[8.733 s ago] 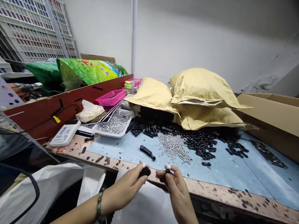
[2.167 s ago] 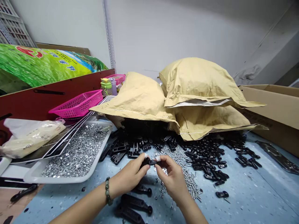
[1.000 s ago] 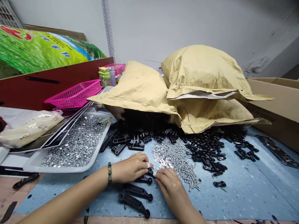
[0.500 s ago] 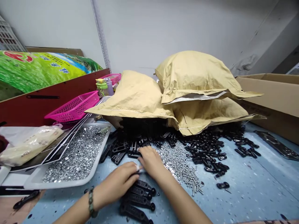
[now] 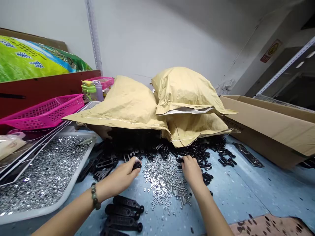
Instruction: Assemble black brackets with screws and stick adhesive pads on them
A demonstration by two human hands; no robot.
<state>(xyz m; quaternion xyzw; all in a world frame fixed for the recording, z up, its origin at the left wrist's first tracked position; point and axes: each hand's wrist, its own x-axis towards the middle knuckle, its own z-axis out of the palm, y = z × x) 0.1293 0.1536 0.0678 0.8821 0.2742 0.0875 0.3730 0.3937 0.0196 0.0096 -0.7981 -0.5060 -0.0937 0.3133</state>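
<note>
Black plastic piece (image 5: pixel 137 166) sits between the left hand's (image 5: pixel 117 180) fingertips.

Shot from a single head-worn cam, tipped forward and down at close range, so the blue-topped workbench (image 5: pixel 246 200), left hand (image 5: pixel 115 180) and right hand (image 5: pixel 193 172) sit low in frame.

kraft paper bags (image 5: pixel 128 108), open cardboard box (image 5: pixel 270 127), pink plastic basket (image 5: pixel 41 113)

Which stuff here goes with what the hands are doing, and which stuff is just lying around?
With the hands:
left hand pinching a small black part
right hand at the black links
silver screws and washers

Just lying around:
pink plastic basket
kraft paper bags
cardboard box
</note>
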